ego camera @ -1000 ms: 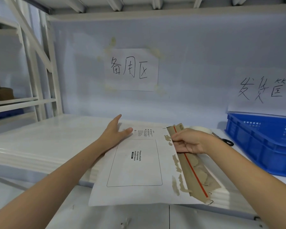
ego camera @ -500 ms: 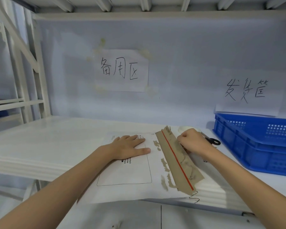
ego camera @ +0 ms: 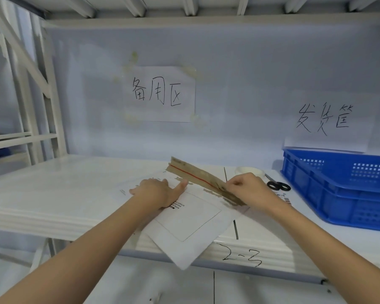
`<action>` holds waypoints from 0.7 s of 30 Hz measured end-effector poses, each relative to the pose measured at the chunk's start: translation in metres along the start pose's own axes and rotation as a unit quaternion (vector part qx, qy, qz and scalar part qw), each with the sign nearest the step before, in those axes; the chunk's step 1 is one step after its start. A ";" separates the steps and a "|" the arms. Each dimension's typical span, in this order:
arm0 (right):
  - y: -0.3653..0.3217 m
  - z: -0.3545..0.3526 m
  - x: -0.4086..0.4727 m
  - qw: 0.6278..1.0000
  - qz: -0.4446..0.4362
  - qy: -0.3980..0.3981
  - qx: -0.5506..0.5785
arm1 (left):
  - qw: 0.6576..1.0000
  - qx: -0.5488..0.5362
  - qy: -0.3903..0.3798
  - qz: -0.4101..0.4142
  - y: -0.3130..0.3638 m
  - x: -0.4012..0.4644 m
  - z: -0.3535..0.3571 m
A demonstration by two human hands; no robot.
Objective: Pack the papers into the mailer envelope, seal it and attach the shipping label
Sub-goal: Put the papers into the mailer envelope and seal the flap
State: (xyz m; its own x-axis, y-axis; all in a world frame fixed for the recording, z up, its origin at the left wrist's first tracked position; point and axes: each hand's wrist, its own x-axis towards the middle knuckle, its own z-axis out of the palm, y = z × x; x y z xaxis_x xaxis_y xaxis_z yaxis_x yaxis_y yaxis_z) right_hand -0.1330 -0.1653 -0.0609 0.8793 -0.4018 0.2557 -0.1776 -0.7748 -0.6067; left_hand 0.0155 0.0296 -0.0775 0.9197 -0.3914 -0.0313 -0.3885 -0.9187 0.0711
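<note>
**Flap fold-down, seal step underway**

Mailer envelope (ego camera: 191,218) lies skewed on the white shelf (ego camera: 59,187), near corner hanging over the front edge. Left hand (ego camera: 157,191) lies flat w/ fingers extended on its far-left part, prob. to pin it so it won't slide. Right hand (ego camera: 249,189) pinches the brown flap (ego camera: 198,175) near its right end, flap raised off the body w/ red strip showing. Label (ego camera: 284,197), scissors (ego camera: 278,185), tape roll (ego camera: 249,170) wait just right; blue crate (ego camera: 342,189) beyond.
</note>
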 end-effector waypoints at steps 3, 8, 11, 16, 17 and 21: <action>0.007 0.004 -0.004 0.996 -0.030 0.025 -0.076 | 0.997 0.061 0.037 0.028 0.002 -0.006 -0.002; 0.018 0.011 0.001 0.992 -0.031 0.010 -0.121 | 0.989 0.106 0.075 0.076 0.005 -0.024 -0.012; 0.020 0.011 0.005 0.992 -0.038 -0.004 -0.120 | 0.985 0.060 0.107 0.117 -0.001 -0.030 -0.025; 0.019 0.009 0.001 0.990 -0.058 -0.020 -0.123 | 0.934 0.080 0.148 0.314 -0.006 -0.022 -0.027; 0.020 0.009 0.001 0.990 -0.063 -0.021 -0.123 | 0.942 0.073 0.107 0.310 -0.006 -0.018 -0.024; 0.026 -0.002 0.006 0.994 -0.060 -0.023 -0.085 | 0.964 0.009 -0.028 0.266 -0.005 -0.012 -0.005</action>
State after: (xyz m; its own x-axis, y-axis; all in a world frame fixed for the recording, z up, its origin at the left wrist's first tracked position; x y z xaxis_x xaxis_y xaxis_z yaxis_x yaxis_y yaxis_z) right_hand -0.1333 -0.1888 -0.0734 0.9169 -0.2827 0.2819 -0.1395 -0.8884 -0.4373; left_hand 0.0064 0.0390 -0.0726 0.5858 -0.8089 -0.0495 -0.8056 -0.5879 0.0740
